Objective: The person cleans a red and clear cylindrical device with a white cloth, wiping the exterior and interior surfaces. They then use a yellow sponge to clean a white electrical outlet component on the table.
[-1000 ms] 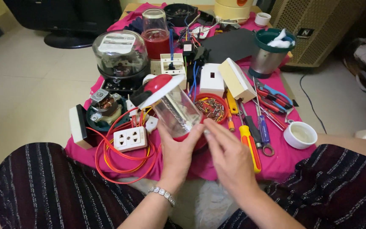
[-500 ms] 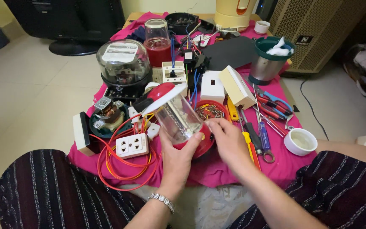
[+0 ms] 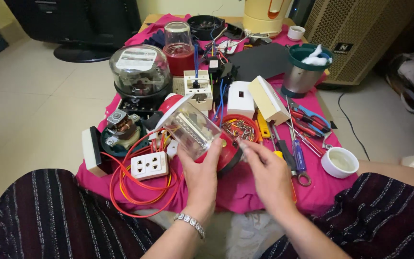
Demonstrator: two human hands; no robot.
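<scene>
Pale floor tiles surround a low tabletop (image 3: 259, 192) covered with pink cloth and crowded with electrical parts. I see my left hand (image 3: 202, 175) grasping a clear plastic blender jar (image 3: 192, 129) on its red base, tilted toward ten o'clock, near the front edge of the tabletop. My right hand (image 3: 269, 175) is at three o'clock from the jar, fingers pinched together at the red base; I cannot tell what they grip. At nine o'clock from the jar lies a white socket (image 3: 149, 165) in coils of orange wire (image 3: 135, 196). At three o'clock stands a white cup (image 3: 339, 162).
</scene>
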